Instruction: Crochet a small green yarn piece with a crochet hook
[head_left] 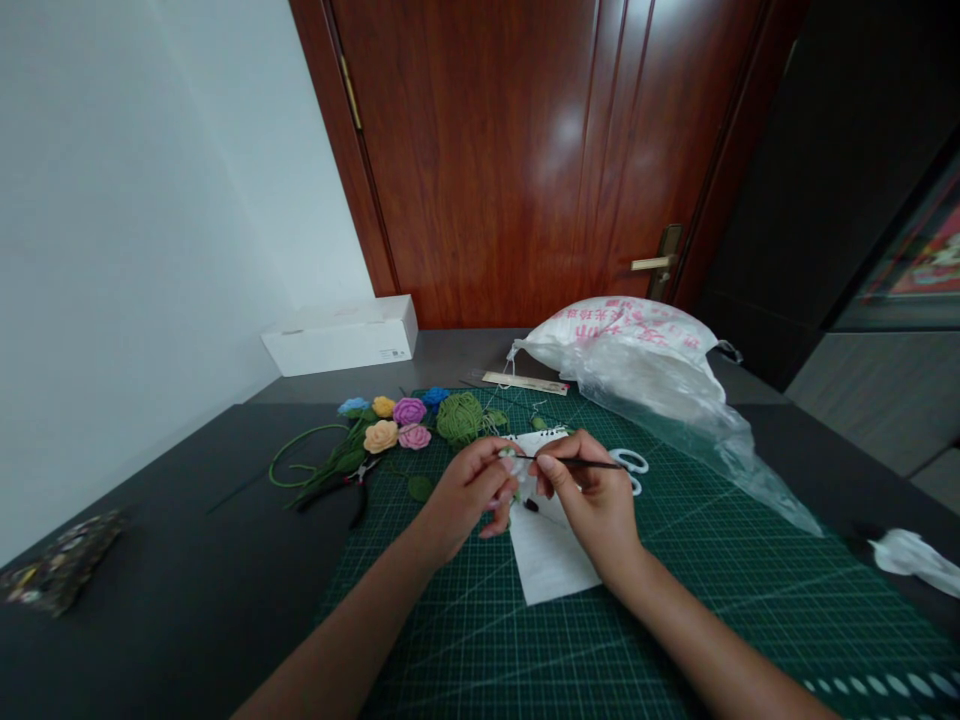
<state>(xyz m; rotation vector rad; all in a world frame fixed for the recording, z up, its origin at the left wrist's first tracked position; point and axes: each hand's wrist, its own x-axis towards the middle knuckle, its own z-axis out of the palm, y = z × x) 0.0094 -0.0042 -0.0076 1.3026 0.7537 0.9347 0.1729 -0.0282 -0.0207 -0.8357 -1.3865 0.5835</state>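
My left hand [463,495] is closed, its fingertips pinching a small white and green crochet piece [508,454]. My right hand [598,505] grips a crochet hook [596,463] with a dark handle, its tip pointing left at the piece. The two hands almost meet above a sheet of notebook paper [551,565], which lies on a green cutting mat [465,620]. Fingers partly cover the piece, so its exact shape is unclear. A small dark object [531,505] is visible on the paper between the hands.
Crochet flowers [381,436] on green stems, a ball of green yarn [459,418] and dark-handled pliers [360,488] lie left. White-handled scissors [631,460] sit right of my right hand. Behind are a ruler [525,382], a white box [341,335] and a large plastic bag [637,345].
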